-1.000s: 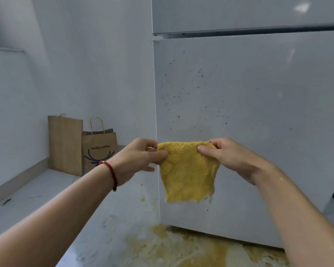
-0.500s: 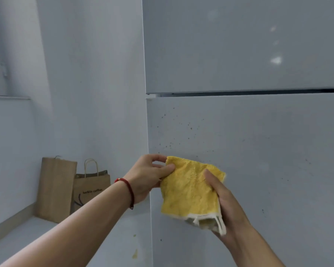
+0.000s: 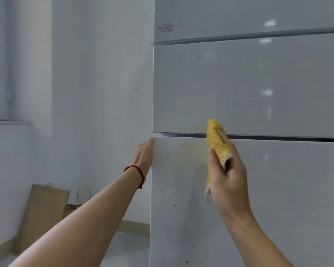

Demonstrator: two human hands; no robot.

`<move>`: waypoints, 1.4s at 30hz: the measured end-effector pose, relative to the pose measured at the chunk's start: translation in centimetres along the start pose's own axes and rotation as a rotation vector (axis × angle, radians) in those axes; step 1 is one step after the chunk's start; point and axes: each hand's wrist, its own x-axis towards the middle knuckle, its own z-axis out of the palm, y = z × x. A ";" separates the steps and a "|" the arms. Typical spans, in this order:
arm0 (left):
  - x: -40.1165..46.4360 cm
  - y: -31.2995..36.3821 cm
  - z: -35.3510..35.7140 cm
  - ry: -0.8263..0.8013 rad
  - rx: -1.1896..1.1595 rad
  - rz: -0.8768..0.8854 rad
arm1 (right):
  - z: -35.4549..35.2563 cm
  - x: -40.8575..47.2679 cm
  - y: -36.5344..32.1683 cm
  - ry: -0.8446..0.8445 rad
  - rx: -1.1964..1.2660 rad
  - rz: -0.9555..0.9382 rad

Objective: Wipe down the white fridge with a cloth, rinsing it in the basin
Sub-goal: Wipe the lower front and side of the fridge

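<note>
A white fridge (image 3: 258, 89) with glossy door panels is seen from close by, its panels divided by dark horizontal gaps. A folded yellow cloth (image 3: 217, 143) is held against the fridge front, straddling the gap between the middle panel and the lower panel (image 3: 287, 199). The cloth is gripped by the right hand (image 3: 228, 174): the thumb is laid along its near edge and the fingers (image 3: 223, 137) are curled over its outer face, so that the cloth is pinched between thumb and fingers. A pale hem of the cloth is visible below the thumb.

The left hand (image 3: 144, 155) is set against the left edge of the fridge, just under the same gap, with its fingers held straight and pressed together, the tips touching the top corner of the lower panel. A red string bracelet (image 3: 136, 170) is worn on the left wrist.

Dark specks (image 3: 174, 170) are scattered over the lower panel between the two hands. A small printed label (image 3: 166, 28) is seen on the upper panel of the fridge. To the left of the fridge, two brown paper bags (image 3: 44, 212) are stood on the floor against the white wall, and part of a window frame (image 3: 0, 74) is visible further left.
</note>
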 end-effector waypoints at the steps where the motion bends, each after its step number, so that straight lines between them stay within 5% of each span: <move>1: 1.3 -1.2 -0.1 -0.008 0.009 -0.005 | 0.8 1.0 0.4 -0.008 -0.064 -0.056; 6: -1.6 0.7 0.0 0.029 0.104 0.046 | 6.7 5.3 3.7 -0.137 -0.351 -0.323; 11: -2.1 -0.4 -0.9 0.092 0.010 0.121 | 12.0 6.1 5.4 -0.286 -0.928 -0.418; 16: -2.3 -0.1 -1.4 0.053 0.066 0.154 | 8.0 7.2 5.1 -0.343 -0.988 -0.515; 23: -2.2 0.8 -2.1 0.097 0.171 0.271 | -2.3 7.7 6.3 0.164 -1.058 -0.425; 27: -2.0 1.2 -2.0 0.067 0.106 0.190 | 5.6 6.6 5.4 -0.101 -0.889 -0.434; 31: -1.0 2.8 -1.9 0.049 0.030 0.096 | 11.3 6.8 5.5 -0.297 -0.988 -0.468; 38: 2.3 7.3 -1.0 -0.035 0.050 0.164 | 3.7 4.0 9.0 -0.092 -0.968 -0.460; 42: 2.2 7.8 -1.2 0.054 0.214 0.240 | 2.6 3.0 8.5 -0.088 -0.888 -0.517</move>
